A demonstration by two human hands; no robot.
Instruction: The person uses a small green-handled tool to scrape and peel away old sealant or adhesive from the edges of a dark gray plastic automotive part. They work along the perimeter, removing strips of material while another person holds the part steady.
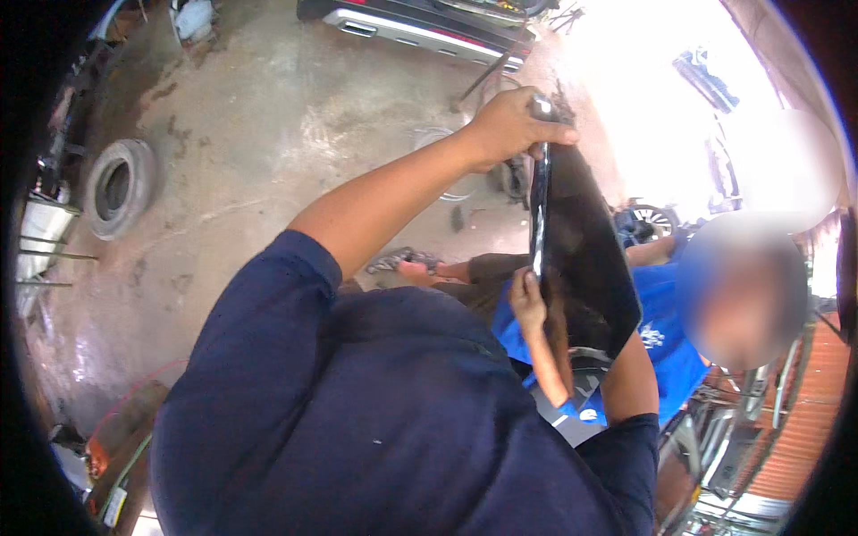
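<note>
A long, glossy black panel (585,241), which looks like a vehicle body part, stands on edge in front of me. My left hand (523,125) is closed round its far upper end, with the thumb lying across the shiny edge. My right forearm (629,380) reaches up behind the panel's near end, and the panel hides that hand and its fingers. A co-worker's hand (528,302) grips the same shiny edge lower down, nearer to me. The co-worker in a blue shirt (672,344) is close on the panel's right side.
A worn tyre (120,189) lies on the concrete floor (241,134) at the left. A vehicle's bumper (420,37) spans the far edge. Metal racks and parts (728,438) crowd the lower right, near an orange corrugated surface (818,393). A wheel (654,217) shows behind the panel.
</note>
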